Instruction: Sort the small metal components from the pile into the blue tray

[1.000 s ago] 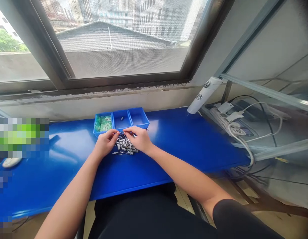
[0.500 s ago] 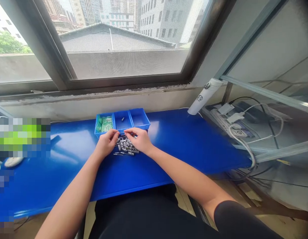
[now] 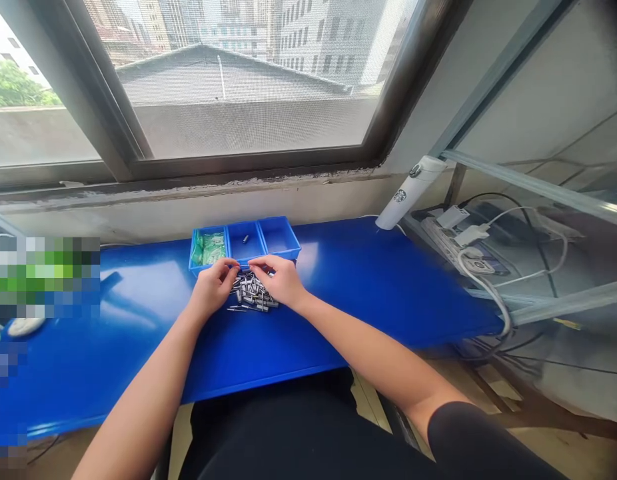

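My left hand (image 3: 215,288) and my right hand (image 3: 280,280) face each other over the near edge of a blue bin row, fingertips pinched and a short gap apart. Whatever each pinch holds is too small to make out. Just below them, partly covered by my right hand, lies a heap of small silvery metal pins (image 3: 252,293) on the blue table. Behind the hands stands the three-part blue bin (image 3: 282,255). Its left compartment has a green bag of small parts (image 3: 212,248), the middle one a single small metal piece (image 3: 245,238).
A white tumbler (image 3: 411,193) stands at the table's back right. Beyond it are a power strip with white plugs (image 3: 471,233) and cables on a metal-framed shelf. A pale rounded object (image 3: 27,325) lies at far left, beside a pixelated area. The window wall bounds the blue table (image 3: 373,287).
My hands keep almost the same pose over the heap. The whole view has shifted very slightly; nothing else has visibly moved.
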The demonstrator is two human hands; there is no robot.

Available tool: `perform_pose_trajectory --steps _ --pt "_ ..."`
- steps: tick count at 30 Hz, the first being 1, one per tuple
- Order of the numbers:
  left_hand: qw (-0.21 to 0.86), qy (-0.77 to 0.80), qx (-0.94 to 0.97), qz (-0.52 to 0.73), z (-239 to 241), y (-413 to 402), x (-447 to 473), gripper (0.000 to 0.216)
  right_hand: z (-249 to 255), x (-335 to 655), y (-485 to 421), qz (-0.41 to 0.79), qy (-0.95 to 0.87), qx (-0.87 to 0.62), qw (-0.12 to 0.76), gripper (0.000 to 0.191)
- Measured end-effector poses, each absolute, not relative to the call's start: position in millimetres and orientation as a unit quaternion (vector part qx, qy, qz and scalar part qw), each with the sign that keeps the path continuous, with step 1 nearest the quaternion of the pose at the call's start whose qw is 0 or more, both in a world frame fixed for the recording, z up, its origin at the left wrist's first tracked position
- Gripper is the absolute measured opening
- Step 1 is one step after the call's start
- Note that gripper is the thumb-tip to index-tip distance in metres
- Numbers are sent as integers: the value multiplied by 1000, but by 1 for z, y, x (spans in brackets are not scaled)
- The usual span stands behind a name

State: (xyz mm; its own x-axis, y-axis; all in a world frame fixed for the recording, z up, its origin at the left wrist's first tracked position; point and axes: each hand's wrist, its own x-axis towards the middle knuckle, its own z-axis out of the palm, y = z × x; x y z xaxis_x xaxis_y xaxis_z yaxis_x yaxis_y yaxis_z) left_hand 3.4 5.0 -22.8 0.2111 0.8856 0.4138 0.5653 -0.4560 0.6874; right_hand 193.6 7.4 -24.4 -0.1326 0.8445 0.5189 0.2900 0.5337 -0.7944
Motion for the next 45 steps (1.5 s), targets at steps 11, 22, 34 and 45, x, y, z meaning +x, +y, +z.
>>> perform_pose_trajectory --steps 11,22,34,45 --pt "201 482 753 401 -24 5 2 20 -23 194 8 277 -695 -413 519 15" --pt "205 469 762 397 -20 4 2 26 -25 194 10 276 -704 -405 514 16" --pt "206 474 758 399 -22 4 5 20 -23 194 8 269 -708 -409 510 15" --pt "205 465 753 418 -23 3 5 18 -24 195 7 271 -703 -436 492 14"
